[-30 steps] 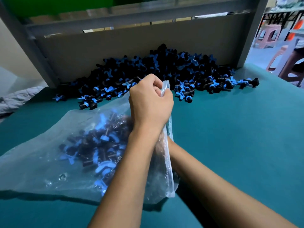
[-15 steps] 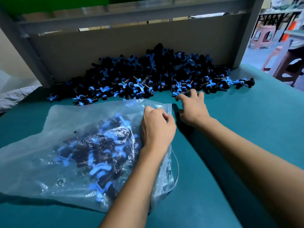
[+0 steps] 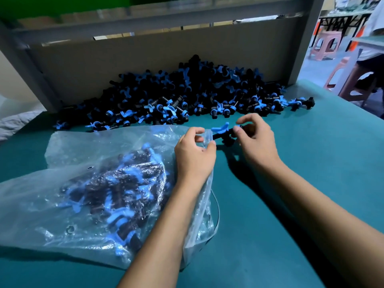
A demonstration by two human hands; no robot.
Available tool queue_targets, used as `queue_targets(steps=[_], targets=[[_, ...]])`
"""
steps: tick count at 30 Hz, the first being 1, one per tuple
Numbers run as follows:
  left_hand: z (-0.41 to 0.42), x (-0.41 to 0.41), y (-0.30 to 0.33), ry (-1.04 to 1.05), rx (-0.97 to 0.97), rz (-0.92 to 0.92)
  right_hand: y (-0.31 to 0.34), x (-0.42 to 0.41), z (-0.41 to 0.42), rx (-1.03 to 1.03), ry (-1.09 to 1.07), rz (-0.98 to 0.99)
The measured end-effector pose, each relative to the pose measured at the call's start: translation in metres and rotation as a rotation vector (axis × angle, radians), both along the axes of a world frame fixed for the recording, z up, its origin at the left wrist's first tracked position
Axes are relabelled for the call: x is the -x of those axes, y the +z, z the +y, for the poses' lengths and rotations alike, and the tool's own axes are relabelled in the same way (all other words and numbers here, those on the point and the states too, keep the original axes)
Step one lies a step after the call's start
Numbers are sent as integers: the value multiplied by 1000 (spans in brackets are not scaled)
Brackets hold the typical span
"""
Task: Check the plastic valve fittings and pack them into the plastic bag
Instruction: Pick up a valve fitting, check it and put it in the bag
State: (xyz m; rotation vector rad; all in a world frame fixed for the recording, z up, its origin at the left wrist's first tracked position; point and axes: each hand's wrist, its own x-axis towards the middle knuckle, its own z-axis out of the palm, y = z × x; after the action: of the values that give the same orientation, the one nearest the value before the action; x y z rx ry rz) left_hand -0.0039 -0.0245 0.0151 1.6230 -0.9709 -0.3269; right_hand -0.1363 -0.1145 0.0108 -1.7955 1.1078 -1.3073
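- Valve fitting [image 3: 223,134], black body with blue butterfly handle, held just above the green table [image 3: 301,183], right beside the mouth of the plastic bag [image 3: 83,183].
- Right hand [image 3: 254,142] pinches the fitting's right end between thumb and curled fingers; fitting sits between the two hands.
- Left hand [image 3: 194,156] pinches the bag's top edge at the opening, thumb and forefinger on the film; its fingertips are just beside the fitting's left end, contact not clear.
- Fitting's long axis runs roughly left-right, one end pointing toward the bag mouth; blue handle on top, short black stub pointing down.
- Bag lies flat on the table left of the fitting, partly filled with black-and-blue fittings; left forearm lies over its right side.
- Loose pile of fittings [image 3: 187,96] behind the bag, heaped against a grey back panel [image 3: 145,57].
- Right end of the held fitting hidden by the right fingers; bag contents blurred through crinkled film, single parts hard to separate; bag's left edge cut off by frame.
- Pink stools [image 3: 326,46] beyond the table, far right of the pile, blurred.
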Motion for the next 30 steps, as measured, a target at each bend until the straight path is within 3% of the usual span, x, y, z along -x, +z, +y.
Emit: queue_targets(steps=[2,6,11,14,16,20,30], targets=[[0,-1,1,-25,2,78,-1,5,8,-203,95,-273],[4,-5,7,-121,23,162,-6,15,15,-460,273,-566],[7,-11,21,18,-1,-146,-4,20,11,-514,262,-750],[8,-15,24,36,-262,-319,-4,22,8,-533,189,-850],[9,-13,21,-14,-242,-198,-4,23,7,-560,234,-857],[5,-3,20,-153,17,241,-4,21,11,-579,386,-757],[4,10,8,-176,96,386,-6,18,18,-440,488,-529]])
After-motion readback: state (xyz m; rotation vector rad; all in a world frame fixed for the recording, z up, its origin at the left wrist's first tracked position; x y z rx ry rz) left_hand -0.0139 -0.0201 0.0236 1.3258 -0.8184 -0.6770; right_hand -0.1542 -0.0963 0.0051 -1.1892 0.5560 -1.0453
